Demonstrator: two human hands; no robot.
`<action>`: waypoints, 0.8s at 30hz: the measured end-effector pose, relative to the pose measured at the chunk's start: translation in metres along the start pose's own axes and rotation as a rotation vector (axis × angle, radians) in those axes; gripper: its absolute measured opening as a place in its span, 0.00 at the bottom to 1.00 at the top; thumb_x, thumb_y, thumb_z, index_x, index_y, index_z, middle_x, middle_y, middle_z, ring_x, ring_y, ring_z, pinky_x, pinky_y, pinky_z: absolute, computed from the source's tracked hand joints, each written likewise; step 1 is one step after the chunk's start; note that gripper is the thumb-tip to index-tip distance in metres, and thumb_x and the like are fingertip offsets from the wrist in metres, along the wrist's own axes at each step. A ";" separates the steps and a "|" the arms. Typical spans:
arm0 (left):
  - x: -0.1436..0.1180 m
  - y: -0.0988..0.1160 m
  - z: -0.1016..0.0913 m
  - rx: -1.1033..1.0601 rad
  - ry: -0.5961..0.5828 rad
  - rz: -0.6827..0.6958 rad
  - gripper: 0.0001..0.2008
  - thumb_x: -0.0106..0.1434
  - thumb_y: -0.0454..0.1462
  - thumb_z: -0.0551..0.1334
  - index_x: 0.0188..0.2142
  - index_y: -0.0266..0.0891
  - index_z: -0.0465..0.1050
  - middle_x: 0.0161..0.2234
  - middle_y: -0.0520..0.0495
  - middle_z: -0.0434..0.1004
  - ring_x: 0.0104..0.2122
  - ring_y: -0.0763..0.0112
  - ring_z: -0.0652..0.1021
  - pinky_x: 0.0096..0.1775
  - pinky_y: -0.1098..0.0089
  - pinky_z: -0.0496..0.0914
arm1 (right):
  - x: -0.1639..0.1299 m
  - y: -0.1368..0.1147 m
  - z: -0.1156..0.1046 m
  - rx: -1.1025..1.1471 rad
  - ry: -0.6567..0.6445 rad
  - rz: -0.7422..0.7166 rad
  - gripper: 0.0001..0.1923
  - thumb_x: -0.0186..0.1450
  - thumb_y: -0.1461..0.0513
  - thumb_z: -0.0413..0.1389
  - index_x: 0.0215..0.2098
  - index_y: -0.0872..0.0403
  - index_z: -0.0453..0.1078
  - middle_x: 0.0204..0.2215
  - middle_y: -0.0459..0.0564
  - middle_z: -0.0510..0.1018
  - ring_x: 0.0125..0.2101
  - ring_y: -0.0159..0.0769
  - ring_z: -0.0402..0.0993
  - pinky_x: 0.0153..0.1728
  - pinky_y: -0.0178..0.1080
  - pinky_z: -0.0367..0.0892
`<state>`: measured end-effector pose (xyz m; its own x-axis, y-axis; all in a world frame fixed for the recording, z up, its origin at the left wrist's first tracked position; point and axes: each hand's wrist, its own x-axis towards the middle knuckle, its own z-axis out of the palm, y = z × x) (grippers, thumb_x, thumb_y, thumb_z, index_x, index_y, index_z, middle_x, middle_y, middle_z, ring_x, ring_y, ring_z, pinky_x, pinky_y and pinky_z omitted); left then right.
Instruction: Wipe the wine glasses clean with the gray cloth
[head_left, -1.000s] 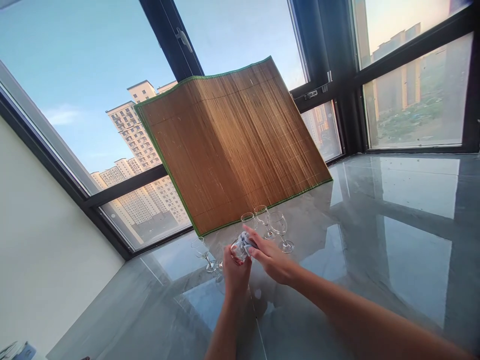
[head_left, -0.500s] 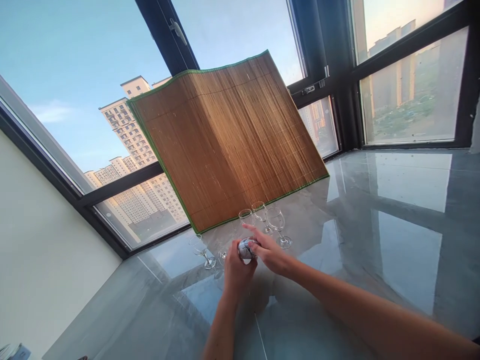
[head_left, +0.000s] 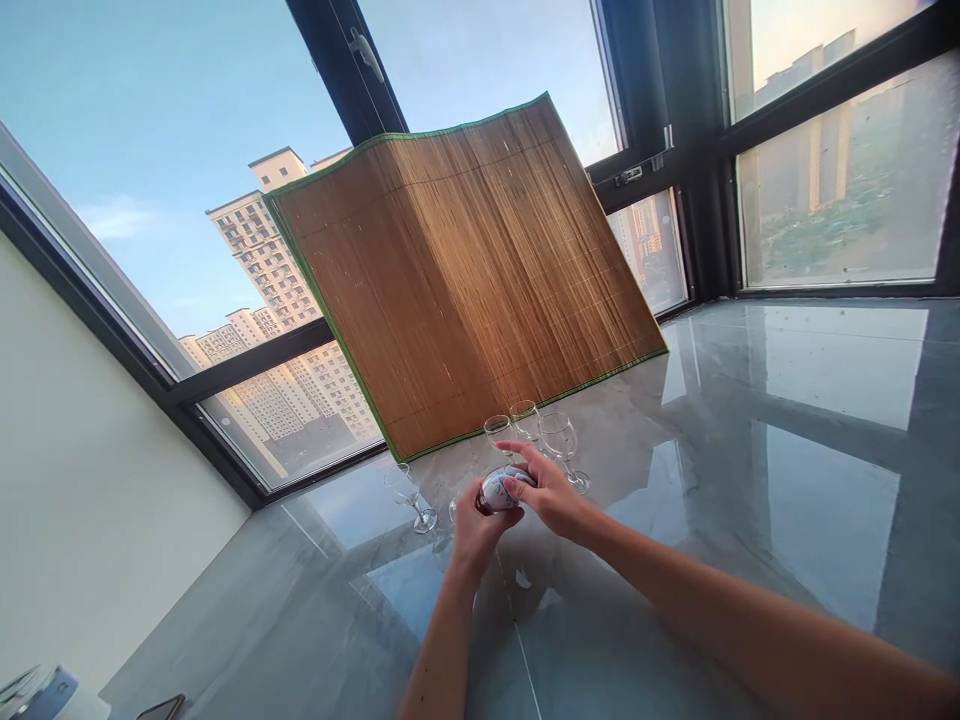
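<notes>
My left hand (head_left: 471,528) grips a small wine glass (head_left: 496,492) by its bowl, held on its side above the glossy grey table (head_left: 750,480). My right hand (head_left: 550,493) presses a pale cloth (head_left: 501,486) into the bowl with its fingertips. The cloth fills the bowl and most of the glass is hidden by my fingers. Three empty wine glasses (head_left: 559,445) stand upright just behind my hands. One more glass (head_left: 409,494) stands apart to the left.
A brown bamboo mat with a green edge (head_left: 465,270) leans against the black-framed window behind the glasses. A cream wall (head_left: 82,480) bounds the left side. A phone's corner (head_left: 161,707) and a pale object (head_left: 37,692) lie at the near left edge.
My hands stayed together on the glass while the cloth went deeper into the bowl. The view shifted slightly, so everything sits a little further right.
</notes>
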<state>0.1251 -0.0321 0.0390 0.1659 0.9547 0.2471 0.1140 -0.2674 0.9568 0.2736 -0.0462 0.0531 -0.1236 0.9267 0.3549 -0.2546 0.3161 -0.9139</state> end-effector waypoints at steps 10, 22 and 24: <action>0.000 0.003 0.001 -0.127 -0.018 -0.120 0.21 0.42 0.38 0.74 0.37 0.36 0.79 0.27 0.52 0.74 0.27 0.74 0.69 0.30 0.73 0.62 | -0.003 -0.005 0.002 -0.012 0.043 -0.040 0.27 0.61 0.59 0.56 0.59 0.52 0.63 0.32 0.46 0.78 0.34 0.37 0.74 0.39 0.41 0.69; -0.005 0.008 0.004 -0.227 -0.079 -0.169 0.25 0.44 0.41 0.75 0.42 0.38 0.77 0.31 0.50 0.74 0.29 0.74 0.69 0.30 0.74 0.61 | -0.008 -0.007 0.006 -0.032 0.080 -0.167 0.25 0.66 0.57 0.54 0.60 0.51 0.60 0.33 0.48 0.76 0.33 0.36 0.72 0.36 0.40 0.69; -0.005 0.007 0.003 -0.274 -0.112 -0.158 0.25 0.45 0.40 0.75 0.43 0.39 0.76 0.32 0.50 0.74 0.29 0.74 0.69 0.30 0.74 0.62 | -0.009 -0.009 0.006 -0.055 0.047 -0.195 0.25 0.67 0.57 0.53 0.61 0.50 0.59 0.33 0.47 0.76 0.32 0.35 0.72 0.35 0.39 0.68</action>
<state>0.1282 -0.0397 0.0442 0.2756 0.9571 0.0890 -0.1182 -0.0582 0.9913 0.2711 -0.0592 0.0597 -0.0321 0.8547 0.5182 -0.2164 0.5002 -0.8384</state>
